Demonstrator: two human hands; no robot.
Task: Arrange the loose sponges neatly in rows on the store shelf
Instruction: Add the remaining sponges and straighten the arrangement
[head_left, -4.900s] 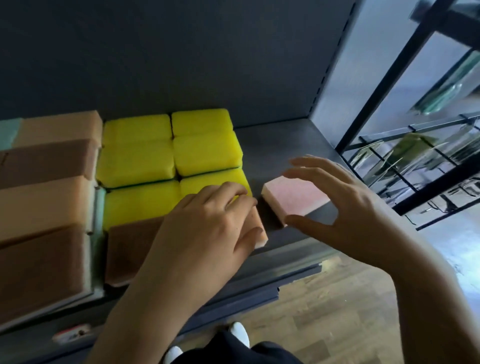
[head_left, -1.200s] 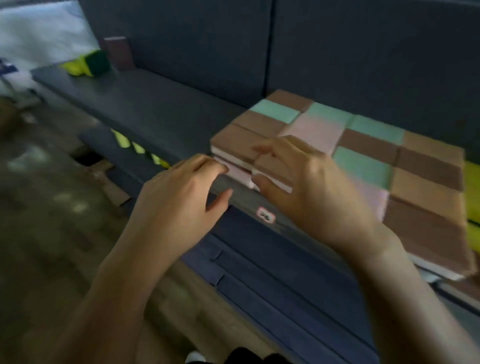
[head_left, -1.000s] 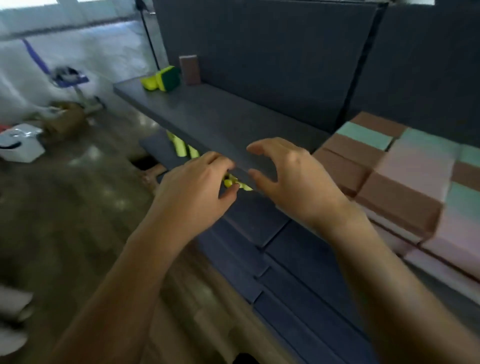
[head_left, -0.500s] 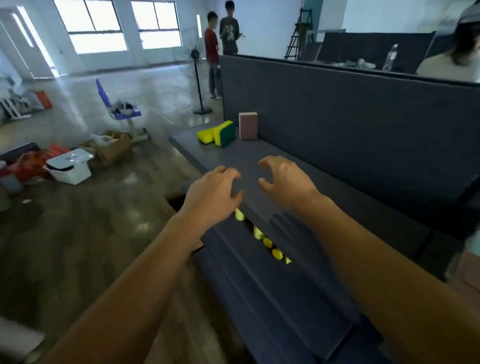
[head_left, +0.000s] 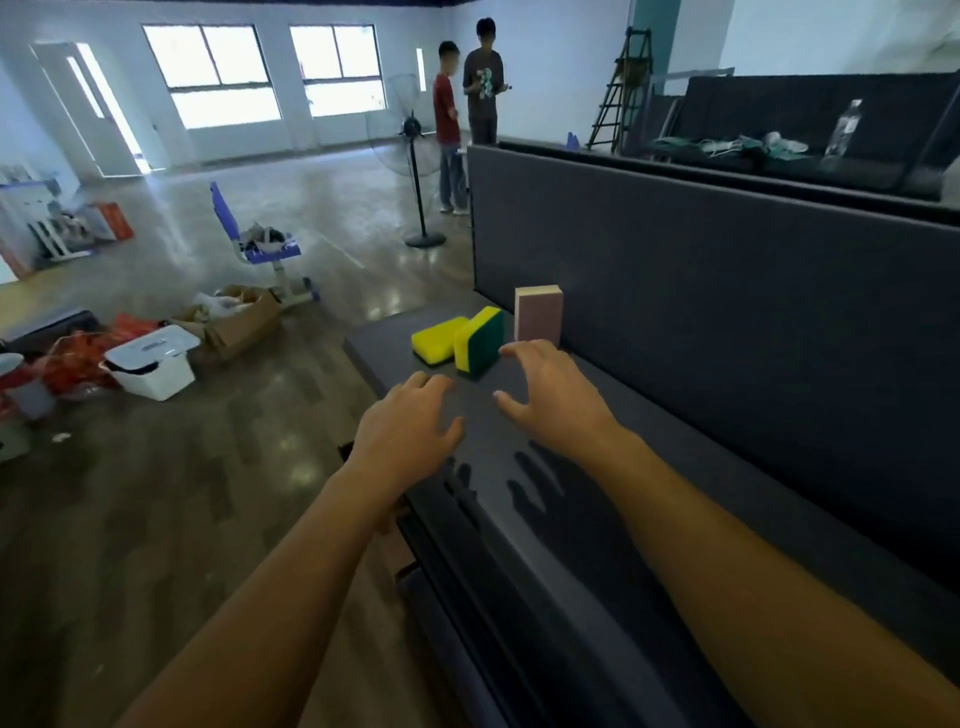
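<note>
Three loose sponges are left at the far end of the shelf (head_left: 597, 519): a yellow sponge (head_left: 439, 339) laid flat, a green-backed sponge (head_left: 480, 340) stood on edge just beside it, and a pink sponge (head_left: 538, 319) stood upright by the back panel (head_left: 727, 312). The finished rows, seen under the hands a second ago, are no longer in view; the gaze has been swung along the bare shelf to these strays. The left hand (head_left: 410, 431) and right hand (head_left: 558, 395) are held over the shelf just short of them. Each grip is apart, fingers spread, nothing held. A pick-up is judged to be next.
</note>
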